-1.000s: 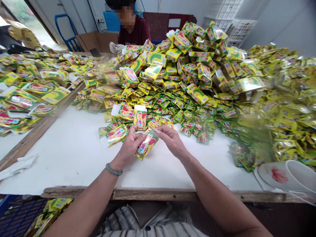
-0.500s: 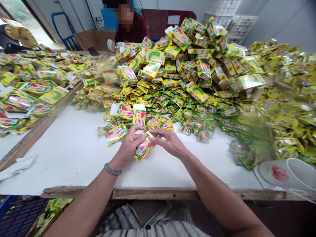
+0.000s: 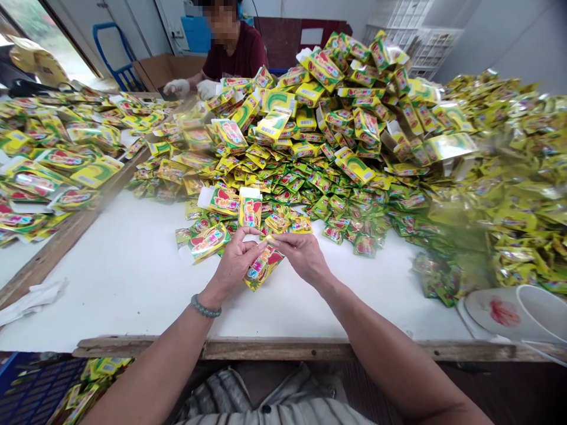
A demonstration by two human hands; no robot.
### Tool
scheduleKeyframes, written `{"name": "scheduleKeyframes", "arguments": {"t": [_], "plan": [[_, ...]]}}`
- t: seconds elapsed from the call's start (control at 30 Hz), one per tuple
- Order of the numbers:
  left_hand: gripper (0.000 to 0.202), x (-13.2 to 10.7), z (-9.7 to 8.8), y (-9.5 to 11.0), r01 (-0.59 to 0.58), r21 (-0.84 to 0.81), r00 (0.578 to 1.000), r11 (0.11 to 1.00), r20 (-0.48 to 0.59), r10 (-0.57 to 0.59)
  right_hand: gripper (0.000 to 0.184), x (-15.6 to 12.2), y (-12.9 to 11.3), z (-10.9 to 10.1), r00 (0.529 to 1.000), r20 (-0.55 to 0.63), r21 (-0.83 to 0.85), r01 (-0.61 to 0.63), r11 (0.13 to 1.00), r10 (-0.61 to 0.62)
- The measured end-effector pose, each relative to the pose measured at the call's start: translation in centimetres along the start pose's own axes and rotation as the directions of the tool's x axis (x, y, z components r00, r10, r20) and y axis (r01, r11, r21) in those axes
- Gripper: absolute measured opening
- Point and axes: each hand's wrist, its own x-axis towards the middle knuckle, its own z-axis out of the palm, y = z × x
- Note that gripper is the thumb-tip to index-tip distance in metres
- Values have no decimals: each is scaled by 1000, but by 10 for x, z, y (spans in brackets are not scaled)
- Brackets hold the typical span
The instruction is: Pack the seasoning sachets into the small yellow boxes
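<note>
A small yellow-green carton (image 3: pixel 261 267) with red fruit art is held between both hands just above the white table (image 3: pixel 133 277). My left hand (image 3: pixel 234 262) grips its left side, fingers curled round it. My right hand (image 3: pixel 301 255) pinches the carton's top end with thumb and fingers. Just beyond the hands lie two more cartons (image 3: pixel 250 211) with white flaps up and another carton (image 3: pixel 208 239) to the left. Behind them rises a big heap of small sachets and cartons (image 3: pixel 336 136).
A person in a dark red top with white gloves (image 3: pixel 206 88) works at the far side. More packets cover the left table (image 3: pixel 48 153) past a wooden rail (image 3: pixel 66 233). White bowls (image 3: pixel 518 313) stand at the right front. A blue crate (image 3: pixel 39 389) sits below left.
My right hand has closed in on the carton's top end and the carton has tilted a little. The person opposite has spread their gloved hands to the left.
</note>
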Motion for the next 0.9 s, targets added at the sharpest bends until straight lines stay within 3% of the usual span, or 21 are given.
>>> {"name": "scheduleKeyframes", "arguments": {"t": [0.13,0.27,0.5,0.7,0.8,0.9], "plan": [[45,0,1,1,-28,17,999,999,32,28,31,3,3,-1,995,-12,185,-96,978,100],[49,-1,-2,2,-11,12,998,1000,58,10,34,5,3,-4,987,92,292,-152,944,130],[57,-1,-2,4,6,-42,1000,999,-17,-7,32,-2,-7,-12,983,173,-3,58,998,-56],[51,0,-6,4,-35,-79,993,996,-117,25,46,-15,-4,15,985,107,-170,152,974,-135],[52,1,-5,6,-42,-84,990,996,-137,30,47,-15,-2,22,977,114,-201,199,959,-178],[55,3,0,7,-42,-81,996,996,-84,35,44,-3,5,13,966,102,-176,254,951,-239]]}}
